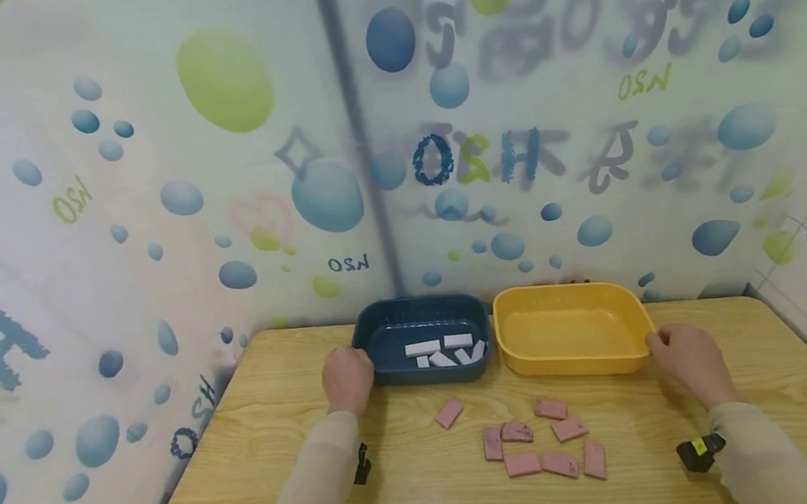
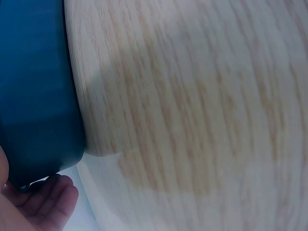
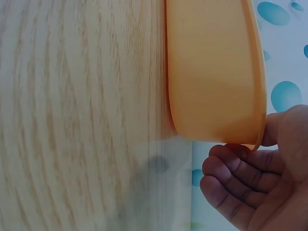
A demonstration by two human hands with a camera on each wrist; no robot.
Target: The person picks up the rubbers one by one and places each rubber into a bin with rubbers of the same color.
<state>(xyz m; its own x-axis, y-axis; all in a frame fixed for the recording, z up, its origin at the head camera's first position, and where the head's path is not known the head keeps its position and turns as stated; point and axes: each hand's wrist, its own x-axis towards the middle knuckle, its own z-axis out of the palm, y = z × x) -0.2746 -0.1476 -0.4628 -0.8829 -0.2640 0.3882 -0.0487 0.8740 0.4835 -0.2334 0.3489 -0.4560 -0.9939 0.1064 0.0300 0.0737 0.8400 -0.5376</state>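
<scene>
At the back of the table, a dark blue tray point(image 1: 426, 375) and a yellow tray point(image 1: 576, 364) stand side by side. My left hand point(image 1: 348, 379) grips the left end of the blue tray; in the left wrist view its fingers point(image 2: 60, 197) curl under the tray's rim. At the right end of the yellow tray, my right hand point(image 1: 688, 356) pinches the rim between thumb and fingers point(image 3: 231, 178). Several white blocks point(image 1: 423, 349) lie inside the blue tray. The yellow tray's floor is bare.
Several pink blocks point(image 1: 523, 463) lie scattered on the wooden table point(image 1: 274, 369) in front of the trays, one of them point(image 1: 449, 413) apart to the left. A patterned wall covering point(image 1: 461, 228) rises right behind both trays and along the sides.
</scene>
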